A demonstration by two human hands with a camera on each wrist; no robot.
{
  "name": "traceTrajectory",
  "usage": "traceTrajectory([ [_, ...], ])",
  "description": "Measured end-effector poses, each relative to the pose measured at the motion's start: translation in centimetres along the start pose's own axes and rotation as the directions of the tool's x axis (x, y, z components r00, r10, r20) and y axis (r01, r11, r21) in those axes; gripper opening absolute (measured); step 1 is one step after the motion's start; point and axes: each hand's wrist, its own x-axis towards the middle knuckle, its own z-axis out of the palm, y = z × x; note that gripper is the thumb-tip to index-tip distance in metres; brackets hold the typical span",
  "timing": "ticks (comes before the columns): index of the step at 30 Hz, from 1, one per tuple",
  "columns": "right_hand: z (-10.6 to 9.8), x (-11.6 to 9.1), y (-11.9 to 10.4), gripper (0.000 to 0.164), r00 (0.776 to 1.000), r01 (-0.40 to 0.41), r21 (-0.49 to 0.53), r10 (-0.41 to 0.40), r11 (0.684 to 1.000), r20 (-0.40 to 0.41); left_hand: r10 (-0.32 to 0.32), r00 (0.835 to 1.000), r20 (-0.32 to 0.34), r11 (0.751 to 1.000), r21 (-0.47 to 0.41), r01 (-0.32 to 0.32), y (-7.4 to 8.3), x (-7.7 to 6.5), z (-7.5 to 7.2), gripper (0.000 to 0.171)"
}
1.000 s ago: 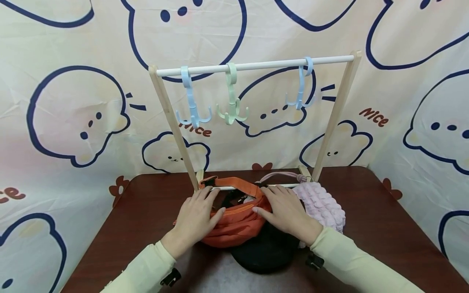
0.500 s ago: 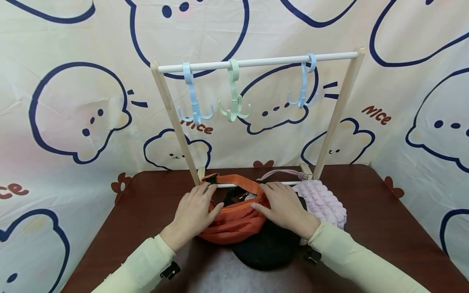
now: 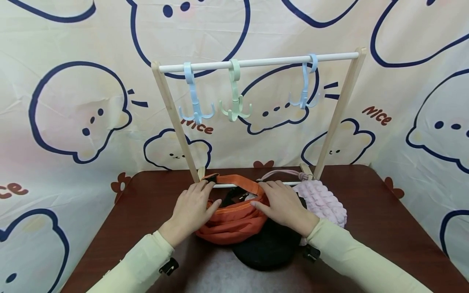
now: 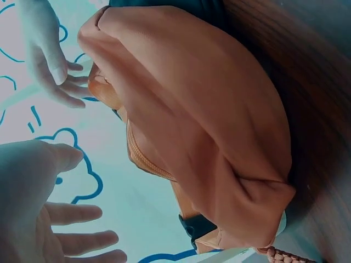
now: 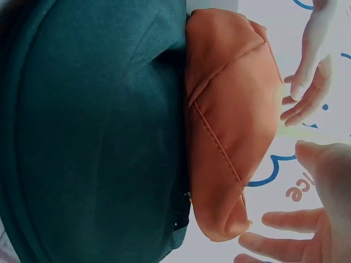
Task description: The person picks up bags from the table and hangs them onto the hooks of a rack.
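Note:
An orange waist bag [image 3: 234, 226] lies on the table, with its strap [image 3: 239, 182] looped up behind it and a dark buckle [image 4: 198, 227] at one end. My left hand [image 3: 191, 208] hovers over the bag's left side, its fingers loosely extended. On the other side my right hand [image 3: 285, 205] is held over the bag's right end, also with relaxed fingers. Both wrist views show the left hand [image 4: 66, 219] and right hand [image 5: 312, 211] apart from the fabric, holding nothing. Beneath and right of the bag is a black cap [image 3: 269, 248], partly covered.
A pale pink puffy bag [image 3: 324, 203] with a cord handle [image 3: 280, 174] lies at the right. Behind stands a wooden rack with a white top bar [image 3: 271, 62]. Two blue hooks, left [image 3: 196, 99] and right [image 3: 304, 87], and a green hook [image 3: 234, 93] hang from it.
The view has tilted slightly, so the rack sits a little higher in frame. My left hand has shifted slightly left over the orange waist bag; the right hand has barely moved.

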Motion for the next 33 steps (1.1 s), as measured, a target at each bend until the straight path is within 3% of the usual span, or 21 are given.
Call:
traceTrajectory([
  [33,0.3,1.5,0.6,0.060,1.000,-0.013,0.002,0.013,1.000,0.025,-0.038,0.996,0.081,0.999,0.012,0.037,-1.8,2.0,0.6,0.059],
])
